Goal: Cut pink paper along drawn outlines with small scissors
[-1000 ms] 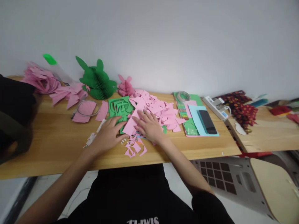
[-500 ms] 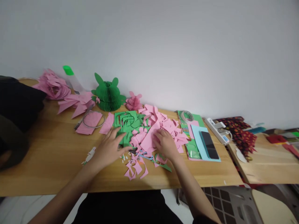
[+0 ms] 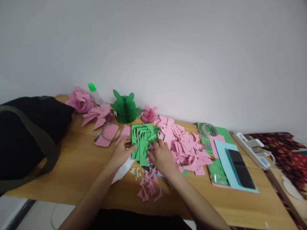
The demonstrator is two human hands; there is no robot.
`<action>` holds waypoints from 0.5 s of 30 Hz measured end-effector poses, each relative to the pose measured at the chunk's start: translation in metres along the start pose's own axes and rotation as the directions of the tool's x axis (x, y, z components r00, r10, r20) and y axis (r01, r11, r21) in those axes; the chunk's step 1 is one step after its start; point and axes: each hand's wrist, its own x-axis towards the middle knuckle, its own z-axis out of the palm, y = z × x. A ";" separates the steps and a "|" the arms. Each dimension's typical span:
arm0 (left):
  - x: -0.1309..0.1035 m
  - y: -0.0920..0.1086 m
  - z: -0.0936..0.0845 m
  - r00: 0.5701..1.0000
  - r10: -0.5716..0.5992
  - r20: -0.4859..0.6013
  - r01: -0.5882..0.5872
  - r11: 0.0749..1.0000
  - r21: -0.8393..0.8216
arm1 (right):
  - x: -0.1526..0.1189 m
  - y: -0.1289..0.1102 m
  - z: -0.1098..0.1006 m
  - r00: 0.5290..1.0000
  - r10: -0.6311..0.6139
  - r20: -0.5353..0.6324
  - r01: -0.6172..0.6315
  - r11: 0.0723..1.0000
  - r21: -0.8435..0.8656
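Green paper offcuts [image 3: 143,140] lie in a rough stack between my hands. My left hand [image 3: 122,151] is at their left edge, fingers spread and holding nothing. On their right side rests my right hand [image 3: 163,157], its fingers apart over green and pink pieces. A large heap of pink paper scraps [image 3: 183,143] spreads to the right of the stack. Curved pink scraps [image 3: 150,187] and tiny white bits [image 3: 137,172] lie nearer the front edge. A white sheet [image 3: 123,171] is partly hidden by my left forearm.
Behind stand a green paper figure [image 3: 126,108] and a small pink one [image 3: 149,115]. A black bag [image 3: 31,134] sits far left. A wire ring [image 3: 111,131] lies on pink paper. To the right are a tape roll [image 3: 209,130], a phone [image 3: 240,167] and a power strip [image 3: 251,150].
The view has shifted left. The pink scraps have moved right, off the green ones, and my right hand is now at the green stack. A white sheet shows beside my left hand.
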 end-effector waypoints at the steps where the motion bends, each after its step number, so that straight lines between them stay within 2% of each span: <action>1: 0.000 0.003 0.000 0.999 -0.009 0.035 0.009 1.000 -0.017 | 0.000 0.001 0.003 1.000 0.006 -0.012 -0.006 1.000 0.016; 5: 0.001 0.017 0.005 0.981 -0.082 0.177 0.101 0.989 -0.106 | -0.001 0.007 0.009 0.999 0.013 -0.040 -0.010 0.996 0.093; 9: 0.002 0.029 0.015 0.961 -0.138 0.238 0.165 0.982 -0.097 | -0.001 0.009 0.008 0.999 0.006 -0.033 0.000 0.986 0.166; 12: 0.002 0.033 0.023 0.951 -0.141 0.277 0.162 0.985 -0.054 | -0.003 0.009 0.006 0.999 0.000 -0.040 0.008 0.981 0.196; 15: 0.003 0.032 0.030 0.954 -0.108 0.281 0.111 0.994 0.002 | -0.006 0.010 0.004 0.998 -0.021 -0.055 0.033 0.973 0.230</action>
